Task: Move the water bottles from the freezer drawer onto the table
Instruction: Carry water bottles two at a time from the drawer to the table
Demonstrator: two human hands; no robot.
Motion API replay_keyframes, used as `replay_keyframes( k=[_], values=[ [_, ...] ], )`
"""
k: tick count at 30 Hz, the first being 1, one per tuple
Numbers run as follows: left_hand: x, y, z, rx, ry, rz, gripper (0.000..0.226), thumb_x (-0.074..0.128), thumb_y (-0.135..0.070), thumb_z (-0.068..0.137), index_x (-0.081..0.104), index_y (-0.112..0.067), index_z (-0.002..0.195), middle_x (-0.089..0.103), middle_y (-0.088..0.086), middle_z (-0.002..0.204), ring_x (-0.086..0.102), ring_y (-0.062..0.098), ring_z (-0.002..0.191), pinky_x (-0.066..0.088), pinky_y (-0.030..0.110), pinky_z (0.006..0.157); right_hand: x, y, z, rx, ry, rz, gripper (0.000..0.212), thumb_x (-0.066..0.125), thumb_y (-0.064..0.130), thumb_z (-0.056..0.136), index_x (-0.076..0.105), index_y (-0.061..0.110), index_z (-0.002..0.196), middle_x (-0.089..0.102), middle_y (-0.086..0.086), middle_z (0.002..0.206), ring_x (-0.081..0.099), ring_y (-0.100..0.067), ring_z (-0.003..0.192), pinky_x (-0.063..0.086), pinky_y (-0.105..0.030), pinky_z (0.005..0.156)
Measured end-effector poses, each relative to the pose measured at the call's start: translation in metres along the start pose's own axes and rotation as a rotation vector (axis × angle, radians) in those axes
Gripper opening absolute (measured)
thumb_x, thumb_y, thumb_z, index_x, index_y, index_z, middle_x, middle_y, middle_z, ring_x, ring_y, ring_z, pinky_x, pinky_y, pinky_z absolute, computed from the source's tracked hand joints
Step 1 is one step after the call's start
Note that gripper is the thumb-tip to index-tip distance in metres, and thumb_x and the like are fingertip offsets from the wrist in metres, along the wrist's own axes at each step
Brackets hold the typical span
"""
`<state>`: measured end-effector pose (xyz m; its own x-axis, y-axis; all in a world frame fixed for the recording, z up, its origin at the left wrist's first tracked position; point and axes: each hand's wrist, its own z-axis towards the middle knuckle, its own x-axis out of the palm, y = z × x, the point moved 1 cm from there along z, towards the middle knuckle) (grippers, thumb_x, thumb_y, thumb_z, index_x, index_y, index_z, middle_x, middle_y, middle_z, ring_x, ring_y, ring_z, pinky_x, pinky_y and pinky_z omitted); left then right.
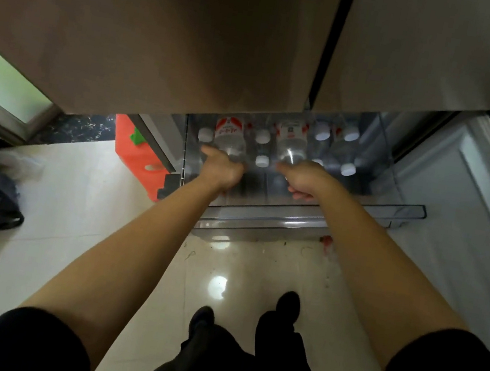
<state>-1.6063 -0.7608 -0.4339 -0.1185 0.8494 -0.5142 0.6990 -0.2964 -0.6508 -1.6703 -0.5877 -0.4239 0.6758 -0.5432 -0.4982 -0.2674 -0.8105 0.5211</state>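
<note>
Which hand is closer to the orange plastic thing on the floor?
Left. The left hand holds a red-labelled bottle just right of the orange plastic thing; the right hand holds a second bottle farther right, over the drawer.

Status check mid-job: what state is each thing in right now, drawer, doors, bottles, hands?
freezer drawer: pulled open
upper doors: shut
left hand: grip curled round the left bottle
right hand: grip curled round the right bottle
left bottle: held tilted, not yet out of the drawer
right bottle: held tilted, not yet out of the drawer
other bottles: upright in the drawer, caps on

Head view, looking steeply down, close
</note>
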Motion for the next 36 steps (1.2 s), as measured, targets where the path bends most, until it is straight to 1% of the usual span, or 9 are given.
replay_keyframes(
  k=[2,4,6,9,14,19,25,31,36],
  values=[
    [-0.009,-0.004,-0.015,0.064,-0.053,0.158,0.100,0.058,-0.042,0.094,-0.011,0.007,0.148,0.046,0.024,0.143,0.050,0.041,0.127,0.044,0.044,0.102,-0.003,0.005,-0.015,-0.013,-0.015,-0.080,0.042,0.046,0.049,0.100,0.061,0.013,0.113,0.065,-0.009,0.097,0.061,-0.018,0.072,0.045,-0.024,0.053],
    [-0.018,-0.005,-0.032,0.140,-0.170,0.329,0.088,0.051,-0.043,0.098,0.001,0.011,0.146,0.053,0.028,0.135,0.054,0.044,0.121,0.044,0.045,0.093,-0.005,0.007,-0.030,-0.054,-0.029,-0.217,0.042,0.041,0.042,0.102,0.061,0.011,0.121,0.067,-0.014,0.109,0.066,-0.025,0.087,0.054,-0.031,0.069],
    [-0.030,-0.005,-0.053,0.214,-0.250,0.421,0.073,0.047,-0.043,0.099,0.017,0.009,0.143,0.059,0.028,0.127,0.058,0.045,0.115,0.045,0.045,0.086,-0.008,0.006,-0.047,-0.052,-0.106,-0.330,0.054,0.035,0.050,0.101,0.057,0.011,0.131,0.061,-0.017,0.126,0.060,-0.033,0.109,0.050,-0.040,0.093],
    [-0.046,0.000,-0.066,0.308,-0.373,0.459,0.053,0.046,-0.049,0.097,0.039,-0.002,0.120,0.065,0.026,0.113,0.062,0.046,0.105,0.045,0.045,0.078,-0.017,0.005,-0.074,0.013,-0.242,-0.372,0.073,0.033,0.067,0.096,0.054,0.009,0.135,0.056,-0.017,0.136,0.055,-0.035,0.119,0.046,-0.043,0.100],
    [-0.071,-0.010,-0.078,0.497,-0.500,0.486,0.042,0.047,-0.049,0.097,0.049,-0.008,0.107,0.068,0.023,0.098,0.063,0.045,0.093,0.040,0.041,0.069,-0.032,0.013,-0.098,0.036,-0.324,-0.391,0.069,0.036,0.069,0.092,0.064,0.008,0.109,0.066,-0.009,0.083,0.062,-0.025,0.080,0.046,-0.034,0.072],
    [-0.067,-0.011,-0.074,0.602,-0.400,0.586,0.041,0.049,-0.044,0.098,0.050,-0.006,0.113,0.068,0.020,0.100,0.064,0.043,0.091,0.037,0.037,0.065,-0.031,0.023,-0.101,0.048,-0.486,-0.556,0.067,0.038,0.064,0.091,0.062,0.014,0.128,0.061,-0.011,0.131,0.059,-0.031,0.116,0.041,-0.034,0.079],
    [-0.059,0.012,-0.058,0.690,-0.345,0.491,0.040,0.057,-0.045,0.095,0.052,-0.011,0.116,0.066,0.015,0.101,0.064,0.038,0.086,0.039,0.034,0.061,-0.002,0.015,-0.087,-0.160,-0.568,-0.510,0.058,0.051,0.062,0.086,0.058,0.014,0.117,0.063,-0.010,0.118,0.061,-0.031,0.106,0.044,-0.036,0.075],
    [-0.054,0.024,-0.046,0.522,-0.239,0.296,0.062,0.077,-0.041,0.080,0.045,-0.017,0.128,0.049,0.014,0.127,0.044,0.036,0.120,0.046,0.044,0.092,0.023,0.002,-0.074,-0.204,-0.402,0.181,0.060,0.072,0.044,0.080,0.038,0.015,0.120,0.059,-0.006,0.113,0.058,-0.024,0.100,0.046,-0.037,0.080],
    [-0.048,0.040,-0.046,0.449,-0.066,0.092,0.094,0.083,-0.018,0.074,0.022,-0.021,0.145,0.059,0.002,0.107,0.059,0.025,0.097,0.048,0.033,0.081,0.023,-0.013,-0.060,-0.232,-0.291,0.088,0.095,0.090,0.038,0.060,0.031,0.033,0.135,0.060,0.003,0.120,0.059,-0.021,0.110,0.053,-0.040,0.093]
  ],
)
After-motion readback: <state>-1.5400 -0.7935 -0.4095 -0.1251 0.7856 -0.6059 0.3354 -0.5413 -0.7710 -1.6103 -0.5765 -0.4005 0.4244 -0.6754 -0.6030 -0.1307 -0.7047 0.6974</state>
